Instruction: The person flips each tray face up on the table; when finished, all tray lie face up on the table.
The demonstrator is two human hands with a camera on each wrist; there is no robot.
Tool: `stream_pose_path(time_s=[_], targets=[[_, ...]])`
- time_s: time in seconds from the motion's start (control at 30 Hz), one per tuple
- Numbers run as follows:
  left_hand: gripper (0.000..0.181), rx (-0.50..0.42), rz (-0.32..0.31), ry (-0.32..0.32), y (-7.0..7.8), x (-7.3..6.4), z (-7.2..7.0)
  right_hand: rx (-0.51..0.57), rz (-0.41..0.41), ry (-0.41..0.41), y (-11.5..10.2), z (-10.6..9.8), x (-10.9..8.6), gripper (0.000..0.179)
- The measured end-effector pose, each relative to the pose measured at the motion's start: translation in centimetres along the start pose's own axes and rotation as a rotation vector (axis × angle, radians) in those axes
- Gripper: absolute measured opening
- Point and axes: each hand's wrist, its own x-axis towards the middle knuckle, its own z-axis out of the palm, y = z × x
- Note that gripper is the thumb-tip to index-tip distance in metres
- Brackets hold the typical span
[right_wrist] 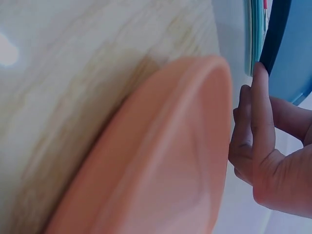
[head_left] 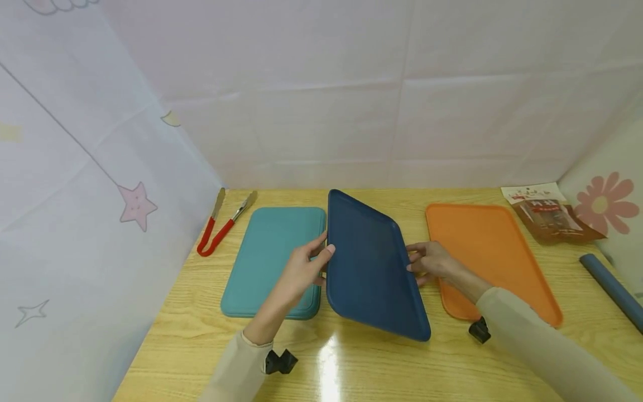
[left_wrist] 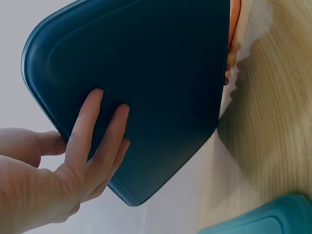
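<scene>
A dark blue rectangular tray (head_left: pixel 374 268) is held tilted in the middle, its left side raised and its right side lower. My left hand (head_left: pixel 303 265) grips the raised left edge, thumb at the rim. In the left wrist view, the fingers of the left hand (left_wrist: pixel 80 161) spread against the tray's underside (left_wrist: pixel 161 87). At the opposite edge my right hand (head_left: pixel 429 261) holds the tray's rim with its fingertips. The right wrist view shows a fingertip of the right hand (right_wrist: pixel 265 141) right at the blue rim (right_wrist: pixel 277 36).
Left of the blue tray lie stacked teal trays (head_left: pixel 276 257); an orange tray (head_left: pixel 487 251) lies under the right forearm. Red-handled tongs (head_left: pixel 218 237) rest at the back left. A brown food packet (head_left: pixel 550 218) and a dark blue roll (head_left: pixel 610 290) sit at the far right.
</scene>
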Motion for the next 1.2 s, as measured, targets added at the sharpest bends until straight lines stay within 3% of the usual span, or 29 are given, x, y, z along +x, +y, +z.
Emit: stream_pose_path(time_s=[0.23,0.57,0.9,1.2], targets=[[0.05,0.015,-0.067,-0.015,-0.6,1.3,-1.0,-0.052,0.005,0.038,0.1,-0.9,-0.2,0.063],[0.048,0.125,-0.14,-0.009,-1.6,3.4,-1.6,-0.013,-0.015,0.081,-0.2,-1.7,0.3,0.066],[0.046,0.176,-0.168,0.007,-2.7,4.9,-2.0,0.013,-0.049,0.15,-0.3,-2.4,0.5,0.066],[0.044,0.24,-0.167,0.011,-4.2,6.1,-1.7,0.021,-0.046,0.158,-0.4,-3.4,0.4,0.065]])
